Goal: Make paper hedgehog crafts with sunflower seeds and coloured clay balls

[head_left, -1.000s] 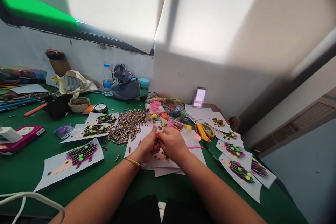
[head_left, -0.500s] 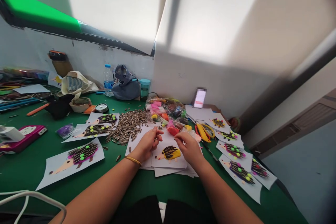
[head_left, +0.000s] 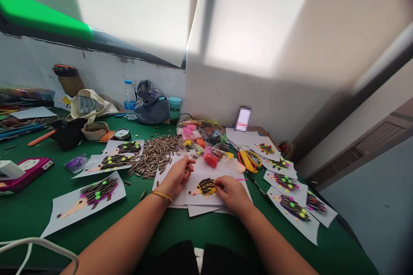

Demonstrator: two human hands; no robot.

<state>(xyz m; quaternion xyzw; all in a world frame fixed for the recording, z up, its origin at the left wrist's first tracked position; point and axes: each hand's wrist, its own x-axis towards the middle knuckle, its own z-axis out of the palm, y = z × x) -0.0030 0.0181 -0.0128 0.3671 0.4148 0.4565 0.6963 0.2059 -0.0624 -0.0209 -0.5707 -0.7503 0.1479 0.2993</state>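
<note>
A hedgehog picture [head_left: 207, 186], with a yellow clay body stuck with dark sunflower seeds, lies on white paper [head_left: 193, 200] in front of me. My right hand [head_left: 235, 194] is at its right edge, thumb and fingertips pinched together against the yellow body; whatever they hold is hidden. Over the paper's left side hovers my left hand [head_left: 179, 176], its fingers curled in and their contents out of sight. A heap of striped sunflower seeds [head_left: 158, 152] lies beyond it to the left. Bags of coloured clay [head_left: 210, 158] rest just past the paper.
Finished-looking hedgehog pictures lie left [head_left: 85, 202] and right [head_left: 295, 208]. Yellow-handled scissors [head_left: 250, 161] sit right of the clay. A phone [head_left: 243, 118] leans at the wall. A water bottle [head_left: 129, 102], a blue bag [head_left: 151, 107] and a magenta device [head_left: 29, 172] stand leftward.
My right hand has come down from above the paper to the hedgehog's right edge, its fingertips now on the yellow body. My left hand stays curled in nearly the same place.
</note>
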